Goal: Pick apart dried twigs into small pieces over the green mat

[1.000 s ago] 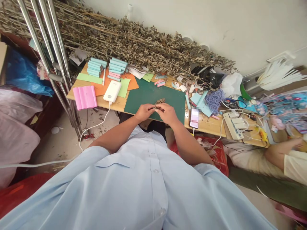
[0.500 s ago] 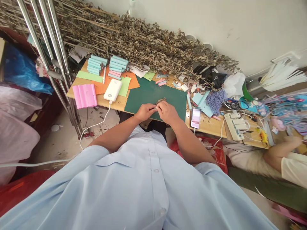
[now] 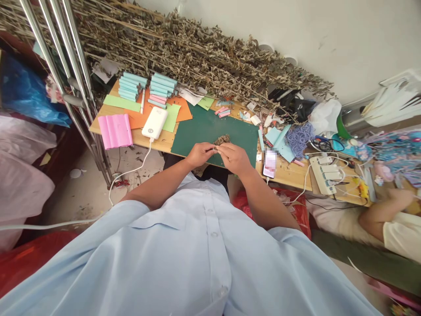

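A small item [image 3: 215,148], too tiny to identify, is pinched between the curled fingers of the left hand [image 3: 200,154] and right hand [image 3: 234,158]. Just beyond them, a clump of dried leaves [image 3: 222,139] lies on a green mat [image 3: 184,135] covering part of a wooden table [image 3: 291,176].

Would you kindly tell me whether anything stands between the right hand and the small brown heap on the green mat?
Nothing visible does: the small brown heap lies on the green mat just beyond the right hand, which may hide its near edge.
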Action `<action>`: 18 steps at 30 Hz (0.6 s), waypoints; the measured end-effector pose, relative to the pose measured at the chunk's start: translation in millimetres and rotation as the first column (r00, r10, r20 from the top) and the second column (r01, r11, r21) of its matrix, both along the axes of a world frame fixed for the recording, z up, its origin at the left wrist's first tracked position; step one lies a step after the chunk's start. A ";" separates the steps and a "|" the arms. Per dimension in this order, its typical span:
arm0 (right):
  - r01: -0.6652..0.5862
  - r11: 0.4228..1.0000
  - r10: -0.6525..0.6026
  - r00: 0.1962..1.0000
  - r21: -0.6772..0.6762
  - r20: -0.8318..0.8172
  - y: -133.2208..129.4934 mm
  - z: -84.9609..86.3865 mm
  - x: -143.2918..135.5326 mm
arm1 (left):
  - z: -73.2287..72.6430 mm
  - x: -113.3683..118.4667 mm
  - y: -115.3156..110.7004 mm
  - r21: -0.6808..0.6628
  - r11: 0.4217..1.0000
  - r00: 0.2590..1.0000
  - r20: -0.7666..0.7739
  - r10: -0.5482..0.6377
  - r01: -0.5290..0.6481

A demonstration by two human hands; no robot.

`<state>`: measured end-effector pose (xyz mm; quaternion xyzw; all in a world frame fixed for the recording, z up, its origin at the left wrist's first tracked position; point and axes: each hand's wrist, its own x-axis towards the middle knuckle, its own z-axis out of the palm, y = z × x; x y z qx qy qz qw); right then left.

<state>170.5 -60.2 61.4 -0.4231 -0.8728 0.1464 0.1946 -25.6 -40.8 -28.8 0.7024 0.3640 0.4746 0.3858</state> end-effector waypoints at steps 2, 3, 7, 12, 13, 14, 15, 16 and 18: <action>-0.010 1.000 0.010 1.000 0.006 -0.029 -1.3 -1.5 1.8 | 1.2 -0.4 -0.5 0.003 1.000 1.000 -0.011 0.000 0.000; -0.023 1.000 0.023 0.999 0.008 -0.038 -1.7 -2.5 2.3 | 1.7 -0.7 -0.6 0.004 1.000 1.000 -0.018 -0.001 0.001; -0.040 0.999 0.040 0.999 0.005 -0.029 -1.5 -4.7 1.7 | 2.2 -1.2 -0.9 0.004 1.000 1.000 -0.026 0.000 0.000; -0.032 0.998 0.032 0.999 -0.045 0.000 1.9 0.2 -2.6 | -0.2 -0.8 -0.4 0.016 1.000 1.000 -0.021 0.000 0.001; -0.033 0.998 0.033 0.999 -0.053 -0.001 2.9 2.1 -3.9 | -0.6 -0.8 -0.3 0.015 1.000 1.000 -0.023 -0.001 0.001; -0.032 0.998 0.032 0.999 -0.060 0.001 4.1 4.4 -5.2 | -0.8 -0.8 -0.4 0.013 1.000 1.000 -0.025 -0.002 0.002; -0.030 0.997 0.031 1.000 -0.068 0.007 5.3 7.1 -6.7 | -0.8 -0.8 -0.5 0.011 1.000 1.000 -0.024 -0.003 0.003; -0.029 0.996 0.031 0.999 -0.079 0.019 6.7 10.2 -8.0 | -0.7 -0.9 -0.7 0.010 1.000 1.000 -0.021 -0.003 0.003; -0.028 0.994 0.034 0.998 -0.105 0.058 9.9 17.3 -10.6 | 0.0 -0.8 -1.4 0.008 1.000 1.000 -0.010 -0.003 0.003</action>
